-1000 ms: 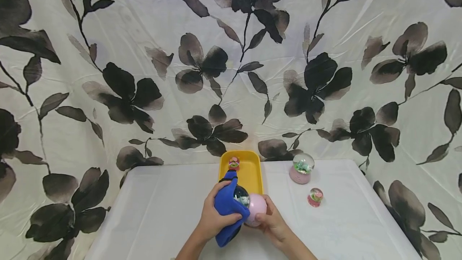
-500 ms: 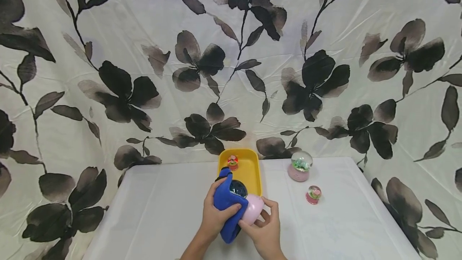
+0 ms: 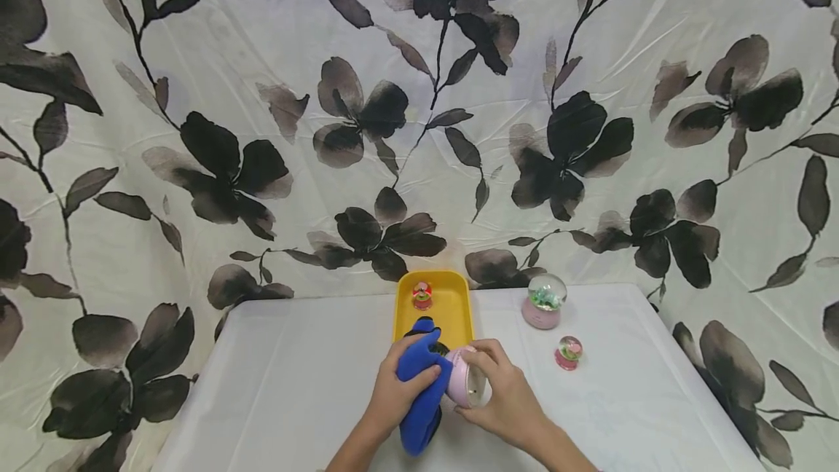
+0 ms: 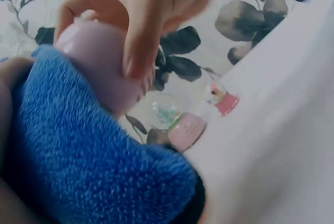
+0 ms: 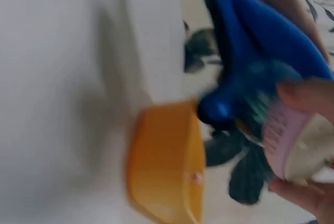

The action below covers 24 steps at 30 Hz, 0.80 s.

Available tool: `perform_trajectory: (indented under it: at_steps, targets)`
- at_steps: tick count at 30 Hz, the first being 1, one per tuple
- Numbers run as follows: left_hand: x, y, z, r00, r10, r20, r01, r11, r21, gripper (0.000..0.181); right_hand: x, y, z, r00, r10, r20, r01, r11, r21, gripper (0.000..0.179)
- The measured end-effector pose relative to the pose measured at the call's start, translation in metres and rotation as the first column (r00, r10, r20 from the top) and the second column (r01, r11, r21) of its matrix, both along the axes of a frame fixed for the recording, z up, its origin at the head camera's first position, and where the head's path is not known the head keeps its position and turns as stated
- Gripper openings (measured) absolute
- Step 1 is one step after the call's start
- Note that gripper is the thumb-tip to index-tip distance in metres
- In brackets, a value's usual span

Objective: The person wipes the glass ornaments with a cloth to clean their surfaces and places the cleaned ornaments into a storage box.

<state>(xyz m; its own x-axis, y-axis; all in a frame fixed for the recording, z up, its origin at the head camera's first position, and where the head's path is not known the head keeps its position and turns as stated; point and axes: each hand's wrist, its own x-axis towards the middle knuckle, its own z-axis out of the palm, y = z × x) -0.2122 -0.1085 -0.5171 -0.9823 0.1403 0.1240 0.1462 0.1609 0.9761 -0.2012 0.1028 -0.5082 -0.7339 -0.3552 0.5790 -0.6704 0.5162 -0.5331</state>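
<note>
My left hand (image 3: 400, 388) grips a blue plush cloth (image 3: 421, 392) with a dark edge, wrapped against the glass dome of a snow globe. The snow globe's pink base (image 3: 457, 379) is held by my right hand (image 3: 501, 393), fingers and thumb around it. It lies tilted on its side, its pale underside turned to the right. In the right wrist view, the glass dome (image 5: 269, 80) presses into the blue cloth and pink lettering shows on the base. The cloth hides most of the dome in the head view.
A yellow tray (image 3: 455, 297) behind the hands holds a small red-based snow globe (image 3: 422, 296). To the right, on the white table (image 3: 288, 384), stand a larger pink-based snow globe (image 3: 545, 303) and a small snow globe (image 3: 568, 353). A floral curtain (image 3: 485, 159) hangs behind.
My right hand has shifted its hold and turned the snow globe, so its underside now faces right. The dome has gone further behind the cloth, which my left hand still holds.
</note>
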Motion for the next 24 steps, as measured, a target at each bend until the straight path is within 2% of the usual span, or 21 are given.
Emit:
perform_trajectory:
  at_steps: [2, 3, 5, 8, 11, 14, 17, 18, 20, 21, 24]
  targets:
    - [0.0, -0.003, 0.0, 0.998, -0.064, 0.022, 0.064, 0.997, -0.031, 0.049, -0.01, 0.011, 0.01, 0.993, 0.115, 0.03, -0.117, 0.991, 0.063, 0.082]
    - [0.0, -0.004, -0.001, 0.994, -0.098, 0.038, 0.1, 0.994, -0.049, 0.05, -0.014, 0.016, 0.014, 0.983, 0.169, 0.075, -0.174, 0.982, 0.073, 0.081]
    - [0.001, -0.006, -0.002, 0.984, -0.167, 0.067, 0.172, 0.982, -0.081, 0.054, -0.021, 0.024, 0.021, 0.944, 0.27, 0.189, -0.282, 0.959, 0.039, 0.078]
    - [0.002, -0.009, -0.003, 0.968, -0.236, 0.08, 0.245, 0.961, -0.128, 0.065, -0.031, 0.031, 0.022, 0.858, 0.384, 0.342, -0.38, 0.921, -0.084, 0.076]
    - [0.003, -0.011, -0.004, 0.961, -0.267, 0.069, 0.275, 0.945, -0.174, 0.073, -0.039, 0.036, 0.012, 0.745, 0.476, 0.467, -0.396, 0.879, -0.265, 0.074]
    - [0.005, -0.013, -0.003, 0.957, -0.286, 0.055, 0.291, 0.932, -0.218, 0.077, -0.043, 0.038, -0.007, 0.614, 0.59, 0.523, -0.361, 0.8, -0.479, 0.071]
    - [0.006, -0.014, 0.001, 0.953, -0.299, 0.047, 0.301, 0.919, -0.256, 0.078, -0.044, 0.037, -0.026, 0.511, 0.687, 0.517, -0.291, 0.704, -0.648, 0.068]
    - [0.007, -0.015, 0.001, 0.953, -0.298, 0.043, 0.299, 0.917, -0.263, 0.078, -0.043, 0.035, -0.031, 0.492, 0.708, 0.506, -0.264, 0.675, -0.689, 0.066]
    - [0.008, -0.016, 0.003, 0.957, -0.29, 0.027, 0.286, 0.92, -0.266, 0.079, -0.039, 0.032, -0.039, 0.456, 0.732, 0.506, -0.191, 0.635, -0.748, 0.062]
    - [0.008, -0.017, 0.003, 0.96, -0.28, 0.017, 0.274, 0.926, -0.261, 0.079, -0.037, 0.03, -0.042, 0.431, 0.744, 0.511, -0.145, 0.616, -0.775, 0.058]
    - [0.008, -0.017, 0.002, 0.971, -0.236, -0.037, 0.223, 0.95, -0.22, 0.081, -0.028, 0.021, -0.05, 0.363, 0.76, 0.539, 0.04, 0.565, -0.824, 0.05]
